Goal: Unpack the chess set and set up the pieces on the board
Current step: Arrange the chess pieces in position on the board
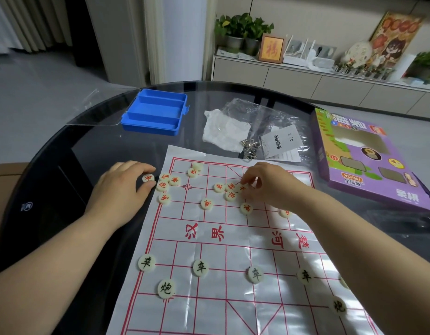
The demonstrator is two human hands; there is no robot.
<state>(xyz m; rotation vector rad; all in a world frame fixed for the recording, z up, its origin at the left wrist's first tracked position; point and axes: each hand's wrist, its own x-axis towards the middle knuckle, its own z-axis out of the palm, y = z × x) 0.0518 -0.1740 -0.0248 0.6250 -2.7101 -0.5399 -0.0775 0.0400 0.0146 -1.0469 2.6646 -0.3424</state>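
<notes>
A white paper board (233,238) with a red grid lies on the dark glass table. My left hand (122,187) pinches a red-lettered piece (148,178) just off the board's far left corner. My right hand (267,184) pinches another red-lettered piece (243,187) in a small cluster of red pieces (229,191) on the far half. More red pieces (167,183) sit bunched by the left edge. Black-lettered pieces (200,267) stand in a row on the near half, with a cannon piece (166,288) below them.
An open blue plastic case (156,112) sits at the far left of the table. Crumpled white paper (223,131), a clear plastic bag with a leaflet (279,139) and metal rings (250,147) lie behind the board. A purple game box (364,155) lies to the right.
</notes>
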